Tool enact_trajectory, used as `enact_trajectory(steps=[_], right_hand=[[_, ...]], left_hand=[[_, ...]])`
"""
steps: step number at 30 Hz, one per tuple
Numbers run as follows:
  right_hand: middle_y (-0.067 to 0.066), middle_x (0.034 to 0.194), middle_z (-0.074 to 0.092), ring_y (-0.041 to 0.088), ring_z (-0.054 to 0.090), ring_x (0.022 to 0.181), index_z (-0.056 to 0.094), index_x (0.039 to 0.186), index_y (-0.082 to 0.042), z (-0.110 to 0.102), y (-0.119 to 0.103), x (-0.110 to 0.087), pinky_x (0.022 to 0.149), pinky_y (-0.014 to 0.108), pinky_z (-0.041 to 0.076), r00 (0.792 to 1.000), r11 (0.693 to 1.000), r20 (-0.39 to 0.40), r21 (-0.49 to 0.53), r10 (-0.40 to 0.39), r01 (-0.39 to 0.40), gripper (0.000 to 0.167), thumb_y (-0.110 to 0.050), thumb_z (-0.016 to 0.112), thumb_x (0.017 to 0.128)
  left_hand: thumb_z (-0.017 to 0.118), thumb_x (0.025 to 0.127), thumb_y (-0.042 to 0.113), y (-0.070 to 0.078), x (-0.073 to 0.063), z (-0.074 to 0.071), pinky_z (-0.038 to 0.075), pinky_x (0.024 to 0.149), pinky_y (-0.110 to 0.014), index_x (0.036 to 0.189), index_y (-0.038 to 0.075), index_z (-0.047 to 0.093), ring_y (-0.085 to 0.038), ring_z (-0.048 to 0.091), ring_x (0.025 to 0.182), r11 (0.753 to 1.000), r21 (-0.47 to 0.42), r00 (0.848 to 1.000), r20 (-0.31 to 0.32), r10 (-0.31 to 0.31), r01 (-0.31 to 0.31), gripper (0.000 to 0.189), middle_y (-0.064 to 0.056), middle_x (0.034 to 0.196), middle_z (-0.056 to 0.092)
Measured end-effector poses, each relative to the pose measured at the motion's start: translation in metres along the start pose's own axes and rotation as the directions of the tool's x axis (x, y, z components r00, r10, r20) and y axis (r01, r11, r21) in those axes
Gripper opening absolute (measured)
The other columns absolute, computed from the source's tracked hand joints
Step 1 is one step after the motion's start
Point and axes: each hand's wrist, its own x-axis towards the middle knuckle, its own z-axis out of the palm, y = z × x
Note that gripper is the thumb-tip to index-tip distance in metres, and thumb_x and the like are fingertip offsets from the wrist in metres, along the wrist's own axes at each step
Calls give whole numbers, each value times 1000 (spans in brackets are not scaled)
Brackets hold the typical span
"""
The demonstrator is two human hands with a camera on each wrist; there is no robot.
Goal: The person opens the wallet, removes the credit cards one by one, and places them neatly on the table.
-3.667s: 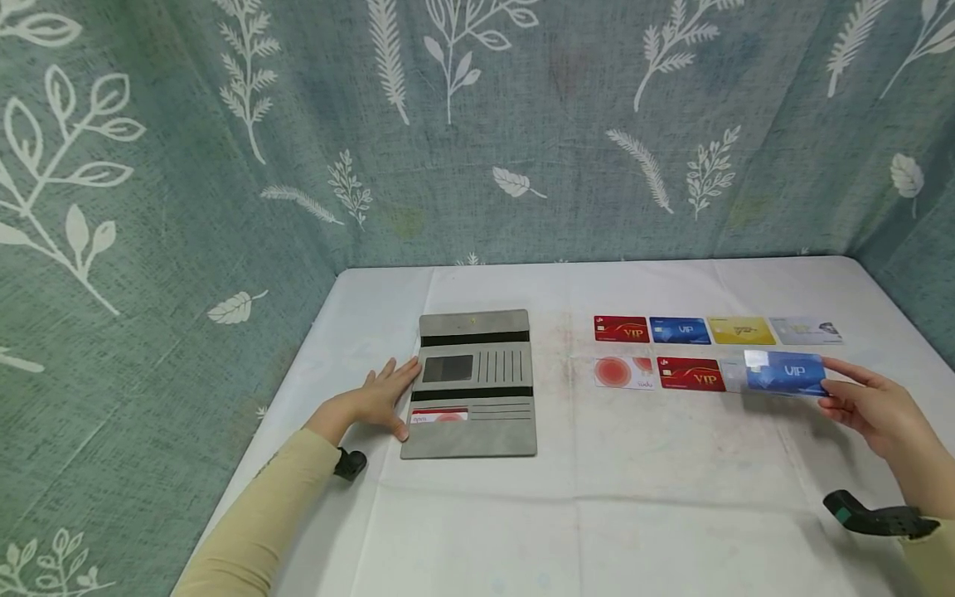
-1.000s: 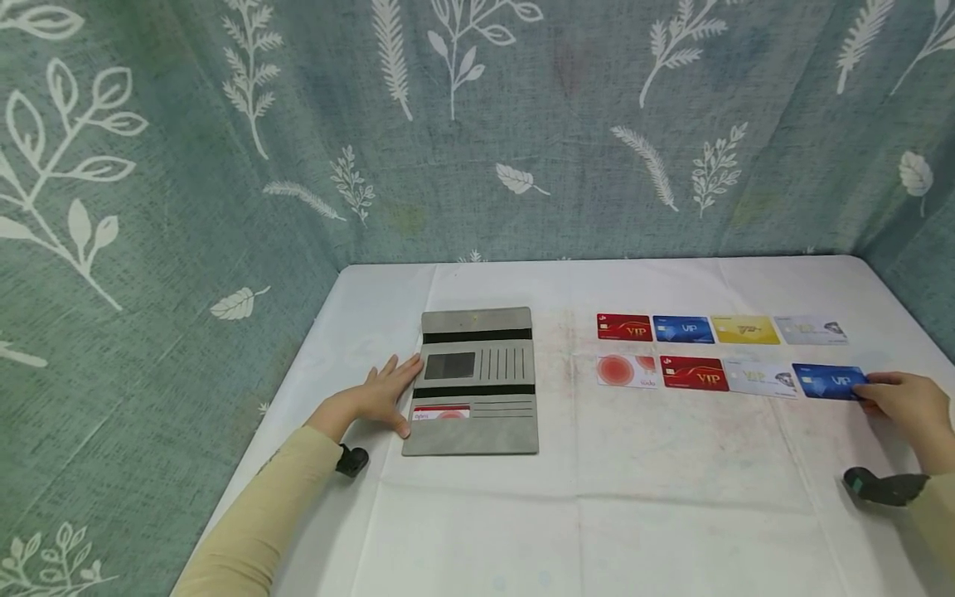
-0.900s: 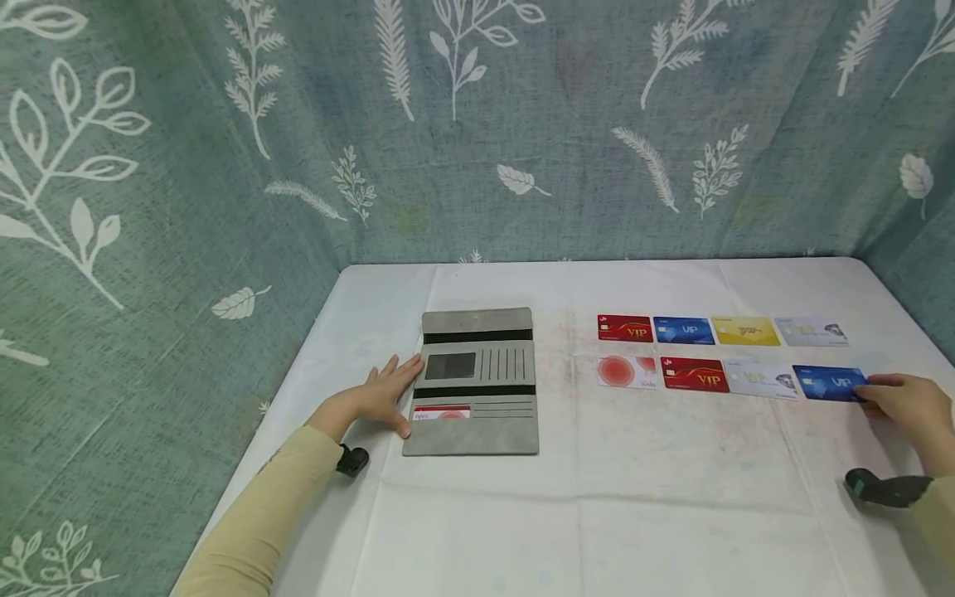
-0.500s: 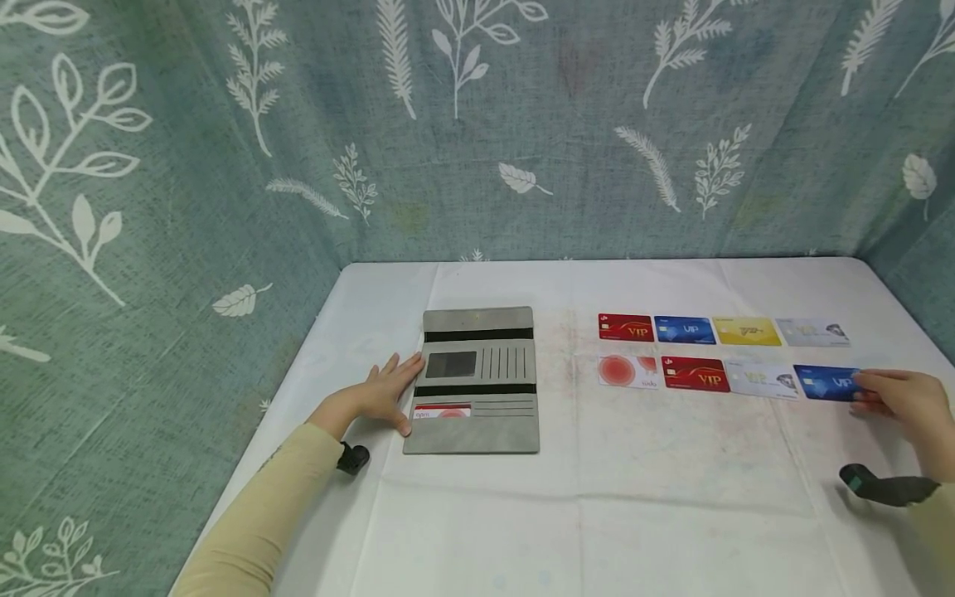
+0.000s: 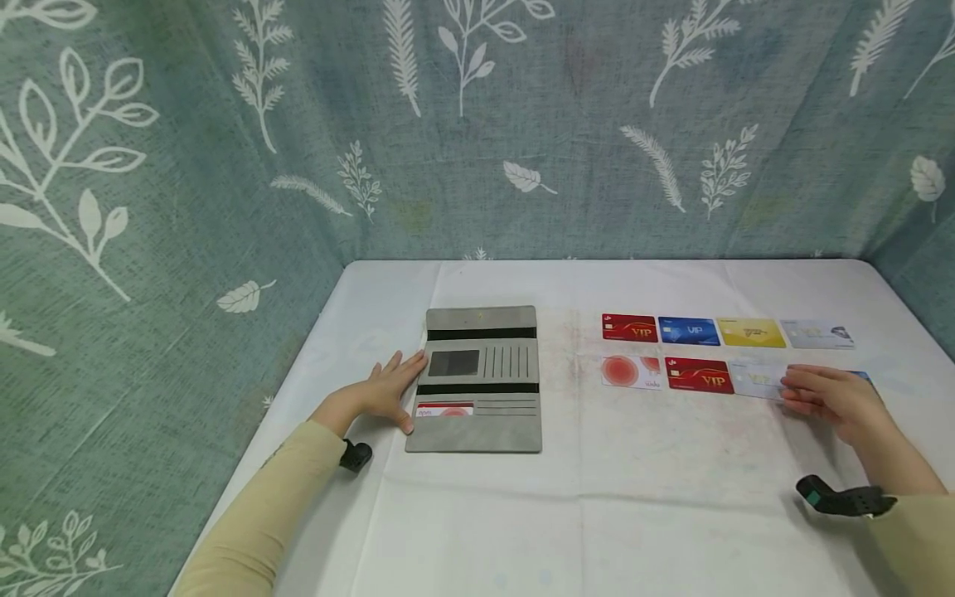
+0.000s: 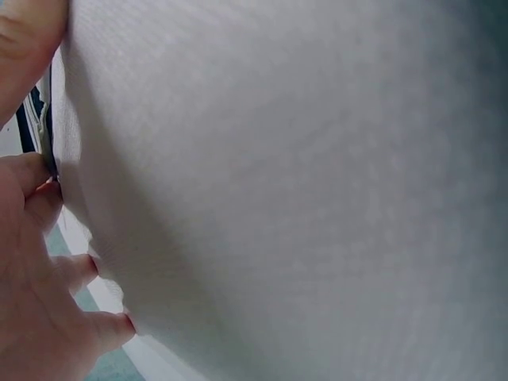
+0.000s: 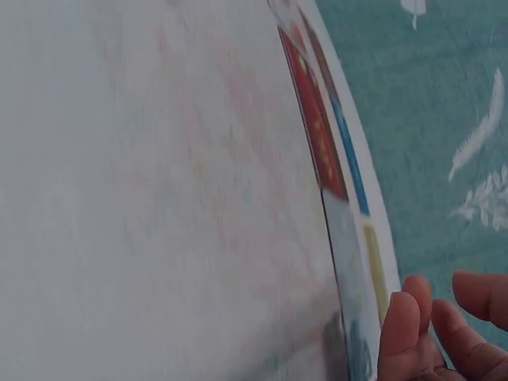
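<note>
A grey wallet lies unfolded on the table, with a red-and-white card tucked in its lower left slot. My left hand rests at the wallet's left edge, fingers spread. Over the right end of the front card row is my right hand, its fingertips at the right end of a silver VIP card. It covers most of a blue card. In the right wrist view, nothing shows between the loosely bent fingers. Left of the silver card lie a red VIP card and a white card with red circles.
Behind the front row lie a red card, a blue card, a yellow card and another silver card. A white cloth covers the table. A green leaf-patterned curtain hangs along its back and sides.
My right hand set the blue card down at the right end of the front row, let go of it and moved left over it. My left hand stayed at the wallet.
</note>
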Motion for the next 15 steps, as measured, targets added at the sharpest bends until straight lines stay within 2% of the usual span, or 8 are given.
enact_trajectory(steps=[2,5,7,10,15], right_hand=[[-16,73,64,9,66,68,55,105,-15,9,-1,-2,66,23,54,1000,999,7,-45,-11,11,25,-30,63,86],[-20,74,63,9,66,71,47,123,-4,24,-2,-4,68,23,53,999,993,23,-117,-28,31,47,-32,59,88],[-21,75,61,9,66,72,36,132,6,37,-4,-6,68,22,53,998,983,43,-174,-47,54,62,-33,56,90],[-22,76,60,9,64,71,28,137,10,57,-5,-7,68,21,53,994,971,88,-226,-63,81,68,-34,54,91],[-17,82,63,11,63,72,34,133,10,92,-7,-10,68,21,52,984,959,162,-261,-70,111,63,-33,54,91]], left_hand=[[83,53,39,1,0,0,-3,104,-64,147,5,7,-43,-9,137,1000,3,1000,2,-2,2,126,-14,154,0],[83,53,39,1,0,-1,-3,103,-65,147,4,8,-43,-9,137,1000,8,1000,-1,-1,1,126,-15,154,1],[83,53,39,1,1,-1,-3,103,-64,147,4,8,-43,-8,137,1000,14,1000,-3,-1,1,126,-15,154,1],[84,52,39,0,1,-1,-3,104,-64,147,4,8,-43,-8,137,1000,16,1000,-5,-6,6,126,-14,154,1],[84,52,39,0,2,0,-3,104,-63,148,5,7,-41,-9,137,1000,14,1000,-2,-20,20,127,-12,154,1]])
